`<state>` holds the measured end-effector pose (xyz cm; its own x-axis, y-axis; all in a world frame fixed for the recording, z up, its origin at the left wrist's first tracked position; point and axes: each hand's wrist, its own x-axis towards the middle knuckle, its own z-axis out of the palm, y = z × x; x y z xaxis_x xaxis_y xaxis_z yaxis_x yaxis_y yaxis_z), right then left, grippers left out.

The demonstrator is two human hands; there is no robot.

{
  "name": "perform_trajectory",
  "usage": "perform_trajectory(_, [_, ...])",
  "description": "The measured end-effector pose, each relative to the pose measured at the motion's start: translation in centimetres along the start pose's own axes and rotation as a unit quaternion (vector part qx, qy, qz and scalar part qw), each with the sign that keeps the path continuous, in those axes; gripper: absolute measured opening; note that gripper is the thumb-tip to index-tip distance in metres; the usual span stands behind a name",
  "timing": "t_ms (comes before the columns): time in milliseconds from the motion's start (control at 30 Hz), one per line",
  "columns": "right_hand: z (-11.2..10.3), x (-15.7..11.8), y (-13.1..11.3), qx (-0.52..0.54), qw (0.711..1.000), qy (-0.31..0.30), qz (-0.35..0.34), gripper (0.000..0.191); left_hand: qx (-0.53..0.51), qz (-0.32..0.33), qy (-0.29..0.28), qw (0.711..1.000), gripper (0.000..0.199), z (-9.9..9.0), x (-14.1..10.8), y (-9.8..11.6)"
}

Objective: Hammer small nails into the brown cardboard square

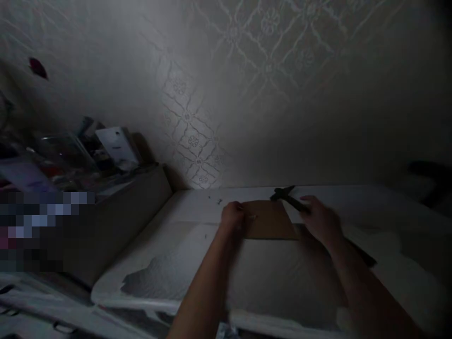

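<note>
Hammer (295, 203) clenched mid-handle in right hand (322, 220), likely for control; at left of board (271, 223), left hand (231, 215), grip unclear.

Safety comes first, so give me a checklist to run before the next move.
1. Hammer gripped: ok, the right hand is closed around it.
2. Left hand at the brown board: ok, at its left side.
3. Hammer head apart from the left hand: ok, near the board's far right corner.
4. Tabletop free of loose bits: not ok, small dark bits lie left of the board.
5. Left hand pinching anything: cannot tell, too dark and blurred.
</note>
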<state>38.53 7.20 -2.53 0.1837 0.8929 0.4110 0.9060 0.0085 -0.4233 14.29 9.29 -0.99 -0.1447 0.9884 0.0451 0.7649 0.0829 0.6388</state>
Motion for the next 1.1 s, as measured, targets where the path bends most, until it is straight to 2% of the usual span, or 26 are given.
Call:
perform_trajectory(133, [0.3, 0.1, 0.8, -0.034, 0.998, 0.008, 0.047, 0.037, 0.003, 0.000, -0.010, 1.000, 0.024, 0.1, 0.0, -0.1])
perform_trajectory(300, [0.3, 0.2, 1.3, -0.038, 0.993, 0.011, 0.113, 0.036, 0.018, 0.009, 0.005, 1.000, 0.024, 0.1, -0.2, -0.1])
perform_trajectory(433, [0.2, 0.3, 1.5, -0.039, 0.989, 0.006, 0.146, 0.037, 0.082, -0.003, 0.055, 0.995, 0.028, 0.0, -0.3, -0.4])
perform_trajectory(567, [0.2, 0.3, 1.7, -0.031, 0.988, 0.002, 0.152, 0.037, 0.176, -0.022, 0.116, 0.977, 0.034, -0.3, -0.3, -0.9])
perform_trajectory(633, [0.3, 0.3, 1.7, -0.032, 0.988, 0.003, 0.151, 0.038, 0.196, -0.030, 0.129, 0.972, 0.037, -0.3, -0.3, -1.3])
perform_trajectory(867, [0.4, 0.1, 1.7, -0.029, 0.988, 0.006, 0.153, 0.036, 0.227, -0.063, 0.081, 0.968, 0.046, 0.4, 0.5, -2.3])
perform_trajectory(1100, [0.3, 0.2, 1.7, -0.041, 0.988, -0.017, 0.150, 0.034, 0.219, -0.050, 0.093, 0.970, 0.041, 0.4, 0.6, -2.3])
